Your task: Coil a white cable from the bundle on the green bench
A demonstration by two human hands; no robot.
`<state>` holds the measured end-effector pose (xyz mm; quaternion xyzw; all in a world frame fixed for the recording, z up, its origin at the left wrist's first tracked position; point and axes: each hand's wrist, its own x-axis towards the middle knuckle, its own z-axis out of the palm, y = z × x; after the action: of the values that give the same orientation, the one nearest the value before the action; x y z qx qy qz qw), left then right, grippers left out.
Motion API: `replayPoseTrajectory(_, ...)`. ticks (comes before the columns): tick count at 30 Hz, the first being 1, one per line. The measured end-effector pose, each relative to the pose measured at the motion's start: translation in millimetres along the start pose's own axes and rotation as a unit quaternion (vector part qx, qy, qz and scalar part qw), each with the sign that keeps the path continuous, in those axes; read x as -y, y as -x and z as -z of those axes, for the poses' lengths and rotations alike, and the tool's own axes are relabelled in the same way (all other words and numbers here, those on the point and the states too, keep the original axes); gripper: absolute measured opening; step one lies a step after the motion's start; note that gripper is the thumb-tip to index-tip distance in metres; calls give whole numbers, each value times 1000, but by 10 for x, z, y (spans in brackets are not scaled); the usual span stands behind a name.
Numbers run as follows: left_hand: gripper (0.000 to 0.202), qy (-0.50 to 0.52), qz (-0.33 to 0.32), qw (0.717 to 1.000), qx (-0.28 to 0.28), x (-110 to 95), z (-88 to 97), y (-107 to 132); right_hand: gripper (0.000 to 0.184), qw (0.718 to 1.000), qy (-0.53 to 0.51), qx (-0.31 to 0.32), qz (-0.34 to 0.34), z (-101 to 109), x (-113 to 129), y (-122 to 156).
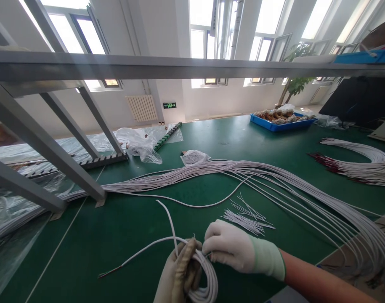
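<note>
My left hand point(177, 273), in a worn pale glove, is wrapped round a coil of white cable point(210, 281) near the bottom of the head view. Two free lengths stick out of the coil: one rises steeply, the other runs left to a stripped, dark end point(110, 272). Against the coil's upper right side, my right hand point(232, 246) in a white glove has its fingers pinched together. What they pinch is hidden. A small thin tip pokes up above my left fingers. Just beyond my right hand lies a pile of short thin white strips point(245, 221).
A long bundle of white cables point(192, 170) crosses the green table point(132, 229) and hangs over its right edge. Grey frame legs point(75, 168) stand at left, below a crossbar point(192, 69). Farther back are a blue tray point(282, 125), curved cables point(369, 162) and plastic bags point(142, 145).
</note>
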<state>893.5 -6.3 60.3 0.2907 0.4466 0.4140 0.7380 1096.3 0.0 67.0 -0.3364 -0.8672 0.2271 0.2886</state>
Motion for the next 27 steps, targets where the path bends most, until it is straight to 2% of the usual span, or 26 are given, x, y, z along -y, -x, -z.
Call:
replayPoseTrajectory(2,35,23,36,999,3,-35,-26,2,39,999,40,6,21,-26,12,-10)
replayPoseTrajectory(4,37,33,52,998,3,-50,-32,-4,38,998,61,26,1,-59,59,-21)
replayPoseTrajectory(6,45,23,54,998,2,-37,-18,-15,35,994,74,46,-62,-108,120,-28)
replayPoseTrajectory(8,50,-34,37,999,-7,2,6,-23,32,980,55,52,-184,-173,170,-36)
replayPoseTrajectory(11,42,-196,-24,980,-31,81,36,-24,28,913,-83,74,-393,-245,197,-69)
replayPoseTrajectory(12,42,-227,-38,973,-36,103,43,-25,27,888,-134,86,-432,-248,199,-84)
replayPoseTrajectory(14,50,-202,-23,978,-43,127,55,-36,24,855,-208,102,-464,-217,203,-99)
replayPoseTrajectory(16,65,-107,15,993,-51,121,69,-63,22,868,-239,53,-432,-155,206,-79)
replayPoseTrajectory(17,70,-62,29,996,-53,109,76,-80,21,893,-231,16,-385,-124,201,-54)
replayPoseTrajectory(19,71,0,38,998,-45,75,89,-116,22,957,-161,-32,-240,-79,169,15)
replayPoseTrajectory(21,65,22,47,998,-29,41,96,-142,27,993,-59,-28,-101,-73,110,80)
replayPoseTrajectory(24,64,11,84,996,3,19,84,-153,34,998,61,-12,-6,-127,27,115)
replayPoseTrajectory(26,66,-4,76,997,-3,38,70,-135,34,991,131,9,-4,-174,15,92)
replayPoseTrajectory(27,64,-26,49,998,-15,58,65,-118,31,988,149,27,-35,-194,22,73)
